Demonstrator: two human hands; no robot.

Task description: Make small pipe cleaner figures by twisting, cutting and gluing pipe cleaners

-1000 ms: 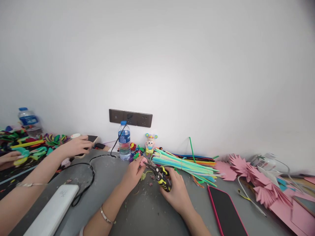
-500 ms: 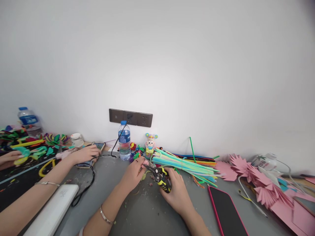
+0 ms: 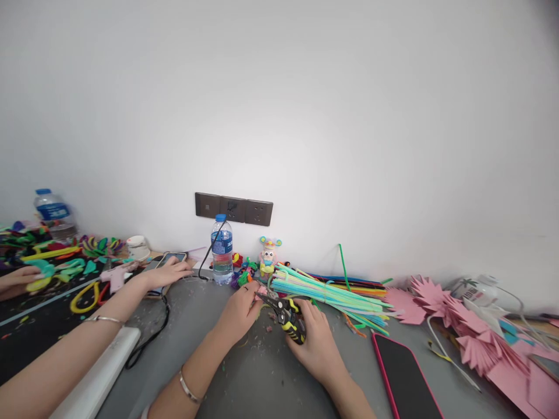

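Right hand (image 3: 318,340) grasping pliers (image 3: 285,315) (stiff, likely heavier; hold by handles (image 3: 296,332)); left hand (image 3: 238,312) pinching pink piece (image 3: 262,290); probably light, soft; take its edge

Pipe cleaners (image 3: 325,293), folded pink paper (image 3: 478,350), pliers (image 3: 288,318) and scraps (image 3: 269,329) at a grey table (image 3: 257,387) show a craft workspace.

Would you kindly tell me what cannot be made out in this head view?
All in the head view:
Pink piece: full shape, partly hidden by the left hand.
Pliers: handles partly hidden by the right hand; tips too small to tell whether they pinch that piece.
White slab: partly hidden by a co-worker's forearm, near end cut off by the bottom edge.
Red-edged phone: lower end cut off likewise.
Bottle label: small print unreadable.
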